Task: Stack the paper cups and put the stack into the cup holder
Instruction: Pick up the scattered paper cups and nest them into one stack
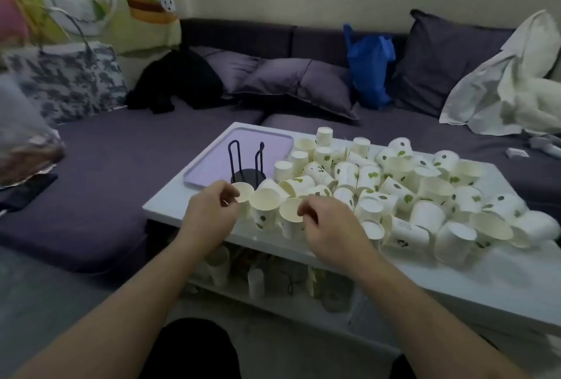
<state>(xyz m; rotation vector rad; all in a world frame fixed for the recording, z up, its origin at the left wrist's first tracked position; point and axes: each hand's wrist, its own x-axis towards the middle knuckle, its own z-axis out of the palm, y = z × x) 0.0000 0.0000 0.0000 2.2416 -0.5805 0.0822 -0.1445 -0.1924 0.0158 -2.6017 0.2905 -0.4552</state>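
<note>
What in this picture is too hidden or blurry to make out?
- Head view: the left hand covers part of a cup, so its grip is unclear.
- The holder base sits behind cups.
- Things on the table shelf are blurred.
- A blurred object is cut by the left edge.

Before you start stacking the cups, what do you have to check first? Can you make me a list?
1. Cup holder has room: ok, no cups in it.
2. Cup holder upright: ok, on the purple tray.
3. Left hand has a cup: ok, pinching its rim.
4. Right hand has a cup: ok, fingers on its rim.
5. Both cups open end up: ok.
6. Cups undamaged: cannot tell.
</note>
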